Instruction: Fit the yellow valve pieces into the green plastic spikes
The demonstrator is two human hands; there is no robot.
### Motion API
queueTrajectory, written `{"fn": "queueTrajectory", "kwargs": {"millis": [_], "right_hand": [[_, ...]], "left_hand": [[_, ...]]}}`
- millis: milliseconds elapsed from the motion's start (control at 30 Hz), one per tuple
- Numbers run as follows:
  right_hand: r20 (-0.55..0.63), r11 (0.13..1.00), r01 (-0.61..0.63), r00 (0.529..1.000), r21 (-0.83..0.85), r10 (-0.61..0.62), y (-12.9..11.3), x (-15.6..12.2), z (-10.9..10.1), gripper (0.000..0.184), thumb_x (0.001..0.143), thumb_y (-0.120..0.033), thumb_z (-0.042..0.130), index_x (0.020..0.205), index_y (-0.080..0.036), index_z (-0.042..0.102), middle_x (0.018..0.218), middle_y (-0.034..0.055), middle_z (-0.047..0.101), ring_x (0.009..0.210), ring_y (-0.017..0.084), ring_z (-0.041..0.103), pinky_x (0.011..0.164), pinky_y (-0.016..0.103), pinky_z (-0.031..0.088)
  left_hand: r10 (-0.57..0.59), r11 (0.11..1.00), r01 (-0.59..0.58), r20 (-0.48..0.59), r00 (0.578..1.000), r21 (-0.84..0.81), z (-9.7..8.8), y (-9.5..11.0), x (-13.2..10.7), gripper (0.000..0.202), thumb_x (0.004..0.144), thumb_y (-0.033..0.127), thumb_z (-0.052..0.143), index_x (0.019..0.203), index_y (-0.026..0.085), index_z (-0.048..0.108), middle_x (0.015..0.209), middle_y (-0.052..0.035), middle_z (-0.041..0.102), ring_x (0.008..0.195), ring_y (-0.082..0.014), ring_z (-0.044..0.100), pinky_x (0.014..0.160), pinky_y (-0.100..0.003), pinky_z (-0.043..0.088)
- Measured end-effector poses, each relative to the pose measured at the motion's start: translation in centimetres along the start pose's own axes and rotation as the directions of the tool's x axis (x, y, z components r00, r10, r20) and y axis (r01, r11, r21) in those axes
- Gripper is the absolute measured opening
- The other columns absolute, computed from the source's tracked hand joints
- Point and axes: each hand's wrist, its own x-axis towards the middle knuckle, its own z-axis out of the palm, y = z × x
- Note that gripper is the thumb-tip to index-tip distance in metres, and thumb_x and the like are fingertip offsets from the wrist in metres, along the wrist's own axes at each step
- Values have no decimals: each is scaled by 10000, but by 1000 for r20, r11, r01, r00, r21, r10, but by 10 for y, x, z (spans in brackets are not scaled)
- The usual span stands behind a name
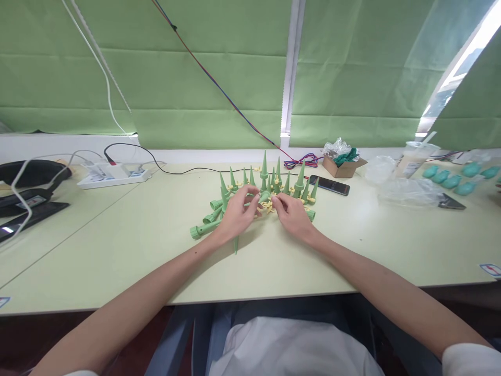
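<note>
Green plant watering spikes (299, 181) with small yellow valves (313, 199) are clustered on the table, many standing point up. My left hand (241, 210) is closed at the cluster's front, thumb and fingers curled round the narrow end of a green watering spike (265, 197) that lies sideways between the hands. Right beside it, my right hand (293, 213) is closed in a pinch near that spike's wide end. Whatever is in its fingertips is too small to make out. Loose yellow valves (268, 207) lie between and behind the hands. Several longer green pieces (205, 228) lie by my left wrist.
Behind the spikes stand a small cardboard box (341, 168) and a black phone (329, 185). To the right are a drink cup (414, 159), a plastic bag (410, 192) and teal bulb-shaped pieces (452, 181). A white power strip (113, 177) and cables lie left.
</note>
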Motion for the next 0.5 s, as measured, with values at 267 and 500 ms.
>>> {"fn": "queueTrajectory", "kwargs": {"millis": [267, 500], "right_hand": [[2, 993, 53, 999, 104, -54, -2, -2, -1, 365, 1011, -436, 387, 720, -217, 414, 582, -40, 420, 546, 125, 396, 579, 268, 323], [8, 975, 61, 998, 216, -64, -2, -4, -2, 369, 1029, -455, 323, 739, -231, 361, 641, -25, 438, 550, 129, 413, 561, 276, 337]], "left_hand": [[-209, 947, 247, 191, 959, -205, -3, 8, 2, 474, 937, 589, 440, 725, 177, 538, 649, -21, 573, 563, -150, 584, 497, -291, 514], [-195, 942, 265, 308, 931, -204, -3, 5, 1, 452, 900, 594, 520, 785, 165, 603, 662, -24, 610, 572, -157, 603, 519, -295, 521]]}}
